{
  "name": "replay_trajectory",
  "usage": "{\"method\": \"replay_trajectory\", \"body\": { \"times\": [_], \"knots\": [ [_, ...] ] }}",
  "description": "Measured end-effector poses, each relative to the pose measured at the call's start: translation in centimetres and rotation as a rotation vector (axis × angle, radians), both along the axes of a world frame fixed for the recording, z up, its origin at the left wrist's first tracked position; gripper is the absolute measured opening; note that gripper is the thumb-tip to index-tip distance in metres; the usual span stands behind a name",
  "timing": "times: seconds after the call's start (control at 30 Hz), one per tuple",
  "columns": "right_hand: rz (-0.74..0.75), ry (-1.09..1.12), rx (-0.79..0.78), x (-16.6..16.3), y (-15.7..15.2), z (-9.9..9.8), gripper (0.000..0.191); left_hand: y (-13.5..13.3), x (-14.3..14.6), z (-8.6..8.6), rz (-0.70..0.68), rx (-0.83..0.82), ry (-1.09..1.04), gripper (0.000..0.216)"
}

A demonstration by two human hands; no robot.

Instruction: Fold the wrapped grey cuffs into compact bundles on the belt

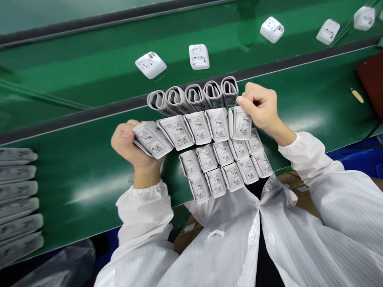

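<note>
My left hand (129, 144) is closed with the thumb on top of a folded printed leaflet (153, 139), at the left end of a row. At that row's other end, my right hand (261, 104) is curled in a pinch at another folded leaflet (241, 124). Between them lie more folded leaflets (198, 127), side by side and slightly tilted. Just behind stand several rolled leaflets (195, 97) on edge, their coiled ends showing. Nearer my body are two further rows of folded leaflets (223, 153). The fingertips of both hands are partly hidden.
Beyond a dark rail (119, 107), several white plug adapters (199, 57) lie on a green belt (98, 59). Stacked folded leaflets (18, 191) sit at the left of the green table (98, 171). A yellow-handled tool (357, 95) and a dark red box (372, 79) are at right.
</note>
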State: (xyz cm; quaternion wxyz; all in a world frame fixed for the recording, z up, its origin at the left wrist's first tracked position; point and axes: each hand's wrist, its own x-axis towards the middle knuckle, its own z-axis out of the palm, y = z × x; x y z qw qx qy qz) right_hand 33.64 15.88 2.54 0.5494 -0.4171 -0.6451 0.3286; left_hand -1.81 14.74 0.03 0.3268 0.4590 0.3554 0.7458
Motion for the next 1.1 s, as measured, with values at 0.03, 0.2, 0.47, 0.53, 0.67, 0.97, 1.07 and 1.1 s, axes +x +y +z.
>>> {"method": "replay_trajectory", "body": {
  "times": [0.03,0.2,0.47,0.53,0.67,0.97,1.07,1.1],
  "knots": [
    [-0.002,0.0,0.022,-0.4,-0.6,1.0,0.074,-0.1,0.0,0.4,-0.043,0.017,-0.036,0.064],
    [-0.009,0.088,0.183,-2.1,-2.0,4.5,0.081,-0.2,-0.6,1.4,-0.195,0.014,-0.165,0.078],
    [-0.048,0.156,0.036,-3.7,-5.1,8.5,0.091,0.0,-0.3,2.1,-0.09,-0.078,-0.127,0.077],
    [-0.057,0.128,0.023,-4.0,-5.4,8.4,0.089,-0.3,0.3,2.5,-0.037,-0.096,-0.117,0.076],
    [-0.193,0.035,0.026,-4.0,-4.4,6.1,0.088,-1.3,1.1,3.5,0.047,-0.216,0.008,0.073],
    [-0.216,-0.111,-0.093,-3.8,-4.4,5.1,0.079,-1.6,1.4,3.2,0.134,-0.206,0.136,0.074],
    [-0.252,-0.096,-0.066,-4.2,-4.7,5.5,0.079,-1.3,0.9,2.6,0.137,-0.203,0.178,0.073],
    [-0.269,-0.089,-0.048,-4.3,-4.8,5.5,0.079,-1.2,0.6,2.5,0.112,-0.211,0.191,0.074]
  ]
}}
